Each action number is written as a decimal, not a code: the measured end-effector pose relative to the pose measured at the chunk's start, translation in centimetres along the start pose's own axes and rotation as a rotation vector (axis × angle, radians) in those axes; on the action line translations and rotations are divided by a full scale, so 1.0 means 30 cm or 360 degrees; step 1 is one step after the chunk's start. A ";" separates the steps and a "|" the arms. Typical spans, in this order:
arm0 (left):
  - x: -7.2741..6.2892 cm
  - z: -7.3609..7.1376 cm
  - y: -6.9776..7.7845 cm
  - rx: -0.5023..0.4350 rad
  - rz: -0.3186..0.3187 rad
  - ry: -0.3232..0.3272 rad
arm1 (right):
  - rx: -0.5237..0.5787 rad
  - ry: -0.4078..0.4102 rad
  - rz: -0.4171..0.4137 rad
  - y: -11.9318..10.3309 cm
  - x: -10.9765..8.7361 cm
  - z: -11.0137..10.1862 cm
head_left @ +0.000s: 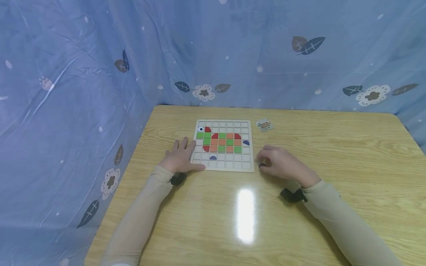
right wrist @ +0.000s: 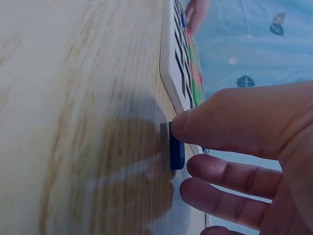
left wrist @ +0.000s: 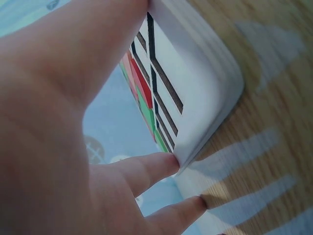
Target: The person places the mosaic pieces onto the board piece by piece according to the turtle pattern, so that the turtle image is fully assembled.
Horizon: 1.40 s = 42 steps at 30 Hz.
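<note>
A white grid board lies on the table, with red, green and orange tiles in its middle squares. An eye tile sits at its upper left. Two blue half-round tiles lie in separate squares near the bottom and the right side. The left hand rests spread at the board's lower left corner, thumb along the front edge and fingers by the left edge. Beside the lower right corner, the right hand pinches a dark blue tile low over the table, thumb on one end and a fingertip at the other.
A small picture card lies behind the board's right side. A blue patterned curtain hangs along the back and left of the wooden table. Light glares off the tabletop in front of the board.
</note>
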<state>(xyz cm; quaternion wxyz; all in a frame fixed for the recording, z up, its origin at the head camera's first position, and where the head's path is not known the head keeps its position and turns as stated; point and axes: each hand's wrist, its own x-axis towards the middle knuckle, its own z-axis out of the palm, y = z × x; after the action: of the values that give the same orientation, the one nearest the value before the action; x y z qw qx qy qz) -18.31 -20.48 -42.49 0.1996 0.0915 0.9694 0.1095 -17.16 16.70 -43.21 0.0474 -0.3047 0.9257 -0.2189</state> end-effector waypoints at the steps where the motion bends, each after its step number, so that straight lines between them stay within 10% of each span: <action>1: 0.000 0.000 0.001 0.0001 -0.0001 0.0001 | 0.0000 -0.0012 -0.0002 0.000 0.000 0.002; 28: -0.003 0.000 0.008 -0.0010 -0.0001 0.0011 | 0.0047 0.0022 -0.0103 0.007 0.003 0.025; 42: -0.007 0.000 0.010 -0.0003 -0.0011 0.0011 | 0.0101 -0.0011 -0.0084 -0.089 0.140 0.015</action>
<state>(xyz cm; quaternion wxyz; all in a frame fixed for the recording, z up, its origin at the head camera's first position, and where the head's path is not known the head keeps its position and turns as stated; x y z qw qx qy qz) -18.07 -20.23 -42.33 0.1968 0.0875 0.9703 0.1101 -19.02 12.15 -42.27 0.0545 -0.3282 0.9098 -0.2483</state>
